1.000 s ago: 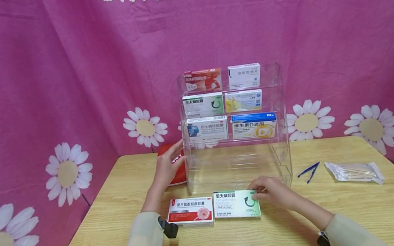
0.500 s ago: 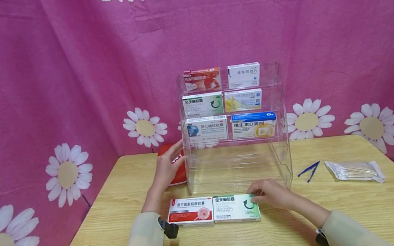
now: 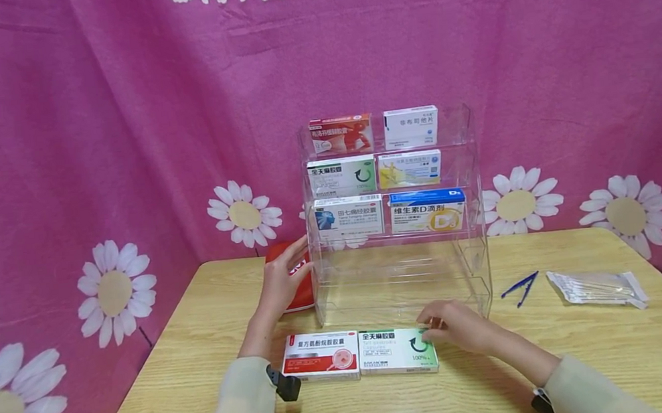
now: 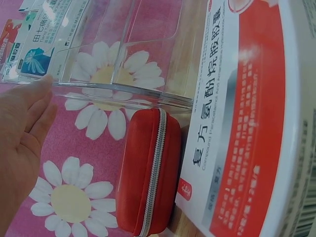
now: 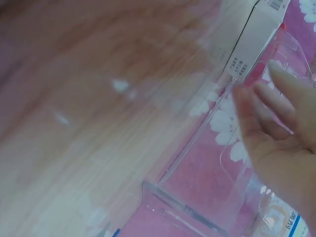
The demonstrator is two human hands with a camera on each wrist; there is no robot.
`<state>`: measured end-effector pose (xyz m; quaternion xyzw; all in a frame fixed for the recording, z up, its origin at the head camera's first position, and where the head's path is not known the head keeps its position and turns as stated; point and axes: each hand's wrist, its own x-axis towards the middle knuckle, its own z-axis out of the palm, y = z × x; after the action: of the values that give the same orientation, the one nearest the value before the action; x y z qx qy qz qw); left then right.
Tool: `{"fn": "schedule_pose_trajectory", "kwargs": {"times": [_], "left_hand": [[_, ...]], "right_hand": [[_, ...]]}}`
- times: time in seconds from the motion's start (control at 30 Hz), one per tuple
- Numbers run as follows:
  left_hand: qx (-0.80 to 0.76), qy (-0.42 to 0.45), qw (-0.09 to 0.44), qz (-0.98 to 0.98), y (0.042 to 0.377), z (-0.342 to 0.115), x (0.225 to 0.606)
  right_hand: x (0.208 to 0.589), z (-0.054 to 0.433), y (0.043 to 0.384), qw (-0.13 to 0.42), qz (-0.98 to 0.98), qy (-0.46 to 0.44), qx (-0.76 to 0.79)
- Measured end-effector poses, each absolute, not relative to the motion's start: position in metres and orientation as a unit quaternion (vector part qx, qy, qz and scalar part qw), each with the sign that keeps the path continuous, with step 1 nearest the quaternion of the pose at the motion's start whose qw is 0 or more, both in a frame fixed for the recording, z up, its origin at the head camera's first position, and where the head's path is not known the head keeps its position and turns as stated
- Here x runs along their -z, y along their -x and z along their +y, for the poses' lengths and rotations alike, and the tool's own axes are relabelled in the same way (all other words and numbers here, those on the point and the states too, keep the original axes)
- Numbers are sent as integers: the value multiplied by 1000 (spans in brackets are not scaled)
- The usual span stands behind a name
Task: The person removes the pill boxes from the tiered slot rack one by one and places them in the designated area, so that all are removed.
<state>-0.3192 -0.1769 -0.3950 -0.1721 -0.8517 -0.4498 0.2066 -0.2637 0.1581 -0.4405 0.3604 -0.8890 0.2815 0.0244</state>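
Observation:
My left hand (image 3: 281, 282) rests its fingers against the left side of a clear acrylic display rack (image 3: 396, 307); the left wrist view shows the fingertips at the rack's edge, loosely extended. In front of the rack, a red and white medicine box (image 3: 320, 355) lies face up on the table. Right beside it lies a green and white medicine box (image 3: 391, 351). My right hand (image 3: 455, 324) has its fingertips at that box's upper right corner. From the right wrist, the fingers (image 5: 276, 106) look loosely bent and spread near the end of the box.
Three upper tiers of the rack hold medicine boxes, among them a blue-topped vitamin D box (image 3: 427, 212). A red zip case (image 4: 148, 173) sits behind my left hand. To the right lie blue tweezers (image 3: 519, 289) and a bag of cotton swabs (image 3: 596, 287).
The green and white box, tilted up in my right hand a second ago, has come down flat beside the red and white box. My left hand has stayed at the rack.

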Motion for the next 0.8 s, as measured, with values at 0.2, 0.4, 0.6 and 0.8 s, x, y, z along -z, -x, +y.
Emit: {"fn": "schedule_pose_trajectory", "kwargs": {"times": [0.2, 0.4, 0.6, 0.8], "left_hand": [[450, 172, 206, -852, 320, -177, 395], [447, 168, 207, -854, 319, -177, 395], [449, 158, 200, -856, 318, -176, 394], [451, 153, 196, -857, 317, -175, 394]], "right_hand": [[434, 163, 265, 117, -878, -370, -281], [415, 174, 277, 269, -860, -352, -251], [386, 187, 301, 403, -821, -318, -248], [365, 197, 320, 444, -824, -249, -248]]}}
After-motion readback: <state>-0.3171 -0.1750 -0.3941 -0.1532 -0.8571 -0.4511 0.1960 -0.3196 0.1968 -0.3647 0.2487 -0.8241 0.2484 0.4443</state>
